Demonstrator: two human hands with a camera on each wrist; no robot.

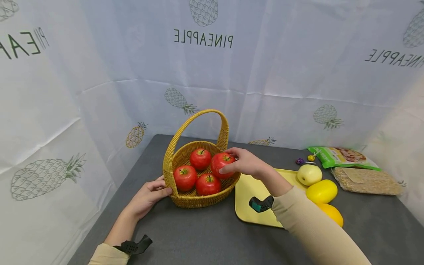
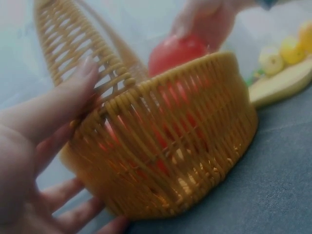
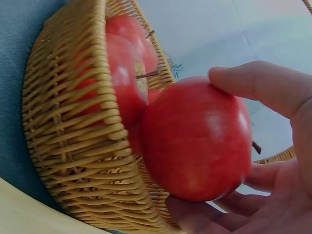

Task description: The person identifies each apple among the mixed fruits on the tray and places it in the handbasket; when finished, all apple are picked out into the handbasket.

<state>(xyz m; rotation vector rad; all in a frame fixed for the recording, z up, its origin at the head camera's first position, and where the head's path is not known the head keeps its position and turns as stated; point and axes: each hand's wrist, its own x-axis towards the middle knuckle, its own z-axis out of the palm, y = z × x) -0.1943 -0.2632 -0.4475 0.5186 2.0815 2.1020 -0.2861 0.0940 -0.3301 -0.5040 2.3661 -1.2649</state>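
Note:
A yellow wicker basket (image 1: 195,201) with a tall arched handle stands on the dark table, holding red apples such as this one (image 1: 185,177). My right hand (image 1: 246,161) grips a red apple (image 3: 195,139) between thumb and fingers at the basket's right rim. In the right wrist view that apple is partly above the rim, close against another apple (image 3: 124,80). At the basket's left side, my left hand (image 1: 147,198) holds the wicker near the handle's foot. The left wrist view has its thumb (image 2: 73,95) over the handle base and its fingers along the outer wall.
Right of the basket lies a yellow tray (image 1: 246,206), partly under my right forearm. Near its right side are a pale green fruit (image 1: 309,174) and yellow fruits (image 1: 322,191). Farther right lie a green packet (image 1: 344,157), a bag of grains (image 1: 366,180) and small lollipops (image 1: 300,161).

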